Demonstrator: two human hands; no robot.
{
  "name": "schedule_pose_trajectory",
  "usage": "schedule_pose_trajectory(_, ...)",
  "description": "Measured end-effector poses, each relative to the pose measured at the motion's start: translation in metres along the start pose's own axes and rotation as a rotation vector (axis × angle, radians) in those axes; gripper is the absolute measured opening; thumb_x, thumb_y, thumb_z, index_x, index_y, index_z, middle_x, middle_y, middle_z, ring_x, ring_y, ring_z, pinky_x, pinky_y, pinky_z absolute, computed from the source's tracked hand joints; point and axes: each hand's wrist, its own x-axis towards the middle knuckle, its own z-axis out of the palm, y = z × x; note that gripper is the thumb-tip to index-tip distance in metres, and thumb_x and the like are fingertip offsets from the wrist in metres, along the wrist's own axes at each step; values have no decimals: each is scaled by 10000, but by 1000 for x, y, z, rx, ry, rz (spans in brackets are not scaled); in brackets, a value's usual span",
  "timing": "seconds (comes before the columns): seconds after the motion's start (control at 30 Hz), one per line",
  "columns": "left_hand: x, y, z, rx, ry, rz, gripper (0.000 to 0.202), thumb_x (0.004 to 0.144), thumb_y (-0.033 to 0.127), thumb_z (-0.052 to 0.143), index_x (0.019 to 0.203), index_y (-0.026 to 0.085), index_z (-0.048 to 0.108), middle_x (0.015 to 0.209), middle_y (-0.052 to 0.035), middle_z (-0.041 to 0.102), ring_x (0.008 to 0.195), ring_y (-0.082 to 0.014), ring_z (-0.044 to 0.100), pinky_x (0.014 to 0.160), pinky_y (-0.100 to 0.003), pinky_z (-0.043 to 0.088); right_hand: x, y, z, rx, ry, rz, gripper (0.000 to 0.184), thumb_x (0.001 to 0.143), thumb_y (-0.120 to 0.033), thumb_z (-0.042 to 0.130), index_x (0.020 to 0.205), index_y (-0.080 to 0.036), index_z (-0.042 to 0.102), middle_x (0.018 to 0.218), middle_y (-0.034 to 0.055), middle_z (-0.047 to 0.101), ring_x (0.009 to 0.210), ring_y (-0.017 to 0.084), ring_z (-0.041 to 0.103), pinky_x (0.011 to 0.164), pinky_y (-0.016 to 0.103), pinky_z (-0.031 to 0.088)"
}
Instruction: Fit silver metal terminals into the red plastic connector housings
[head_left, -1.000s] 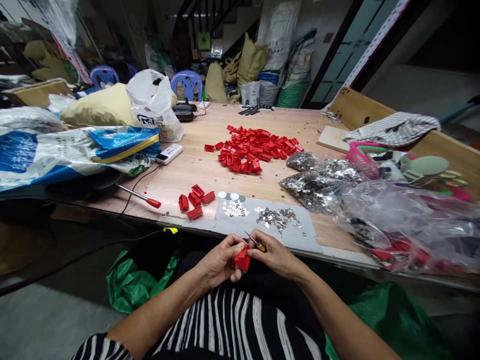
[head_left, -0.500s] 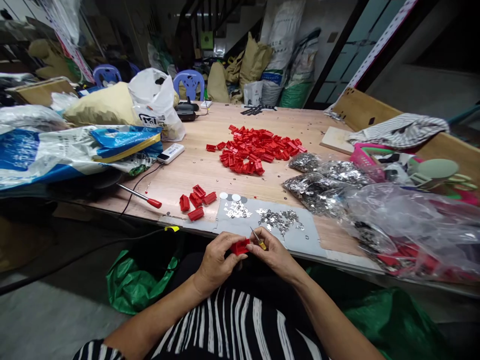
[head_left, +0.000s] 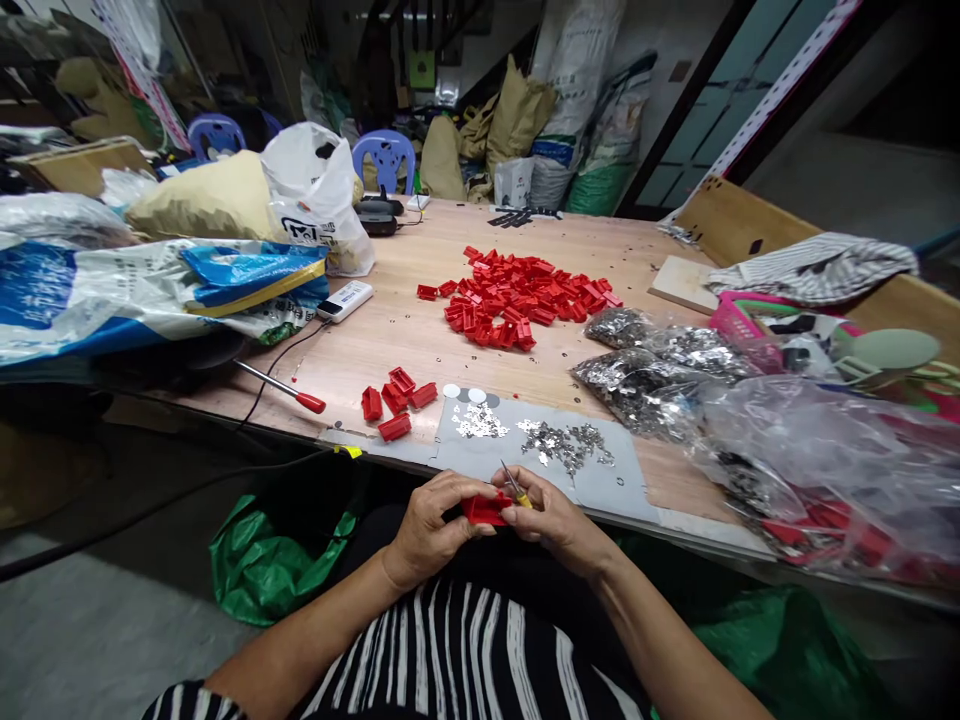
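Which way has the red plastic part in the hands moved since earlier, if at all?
Yes: the red plastic part shifted toward the gray mat and turned sideways.

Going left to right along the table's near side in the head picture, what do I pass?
Red-handled metal screwdriver → small heap of red plastic pieces → flat grey sheet with silver bits → clear bag of silver metal bits → big clear plastic bag

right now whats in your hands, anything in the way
Left hand gripping red plastic part. Right hand holding small yellow-handled screwdriver at it. Grey sheet just beyond, nothing blocking.
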Motion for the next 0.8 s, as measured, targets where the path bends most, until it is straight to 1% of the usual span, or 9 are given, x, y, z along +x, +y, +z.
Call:
schedule_pose_trajectory(0.13,0,-9,-3,-273,92,-214,279,702,273,763,969,210,711,937,-54,715,876,-211,649,824,-307,492,8,-7,2,-35,-51,25,455,709,-464,718,1016,-219,490,707,-47,491,496,57,362,449,198,215)
schedule_pose_trajectory(0.2,0,-12,-2,-410,173,-328,290,702,260,759,980,205,695,934,-36,716,874,-195,654,830,-292,494,16,-16,0,-163,-47,-5,447,740,-486,683,1046,-214,504,753,-27,527,521,68,387,462,201,266)
schedule_pose_trajectory(0.27,1,-14,-1,-487,265,-397,309,703,251,754,1000,201,681,936,-23,720,879,-180,657,845,-282,493,28,-27,-4,-388,52,-105,361,788,-472,632,1011,-200,548,821,2,572,601,97,456,529,225,351)
schedule_pose_trajectory(0.33,2,-14,-1,-499,335,-420,326,694,250,757,1006,196,676,945,-19,719,884,-174,657,855,-278,494,44,-37,-8,-667,212,-233,242,837,-423,577,912,-193,589,828,14,599,703,134,516,638,258,399)
schedule_pose_trajectory(0.4,2,-13,-4,-467,368,-422,330,684,251,763,998,191,678,948,-19,718,887,-174,657,861,-280,496,63,-44,-10,-928,296,-291,177,861,-362,541,872,-201,613,831,18,628,759,157,549,694,274,400)
schedule_pose_trajectory(0.47,2,-13,-6,-431,378,-413,331,680,252,766,993,189,679,950,-22,718,887,-177,659,864,-285,500,81,-49,-9,-1167,312,-269,147,867,-312,527,894,-215,633,892,24,656,789,164,572,692,271,395)
schedule_pose_trajectory(0.53,1,-15,-9,-414,382,-401,331,687,256,763,999,188,674,963,-27,718,898,-184,659,868,-290,502,97,-50,-6,-1339,324,-220,150,873,-287,518,925,-223,643,959,37,665,838,175,587,683,267,389)
schedule_pose_trajectory(0.67,-2,-19,-13,-388,379,-402,332,703,272,752,1012,183,667,986,-43,716,924,-201,659,885,-308,500,122,-53,-1,-1437,370,-161,160,876,-268,520,969,-223,643,1032,65,663,919,199,590,709,276,386)
schedule_pose_trajectory(0.8,-4,-21,-15,-382,388,-416,333,698,281,756,1005,183,669,977,-46,719,922,-204,660,892,-312,497,134,-55,0,-1469,398,-107,150,855,-307,559,933,-207,639,1013,88,669,911,221,597,714,293,385)
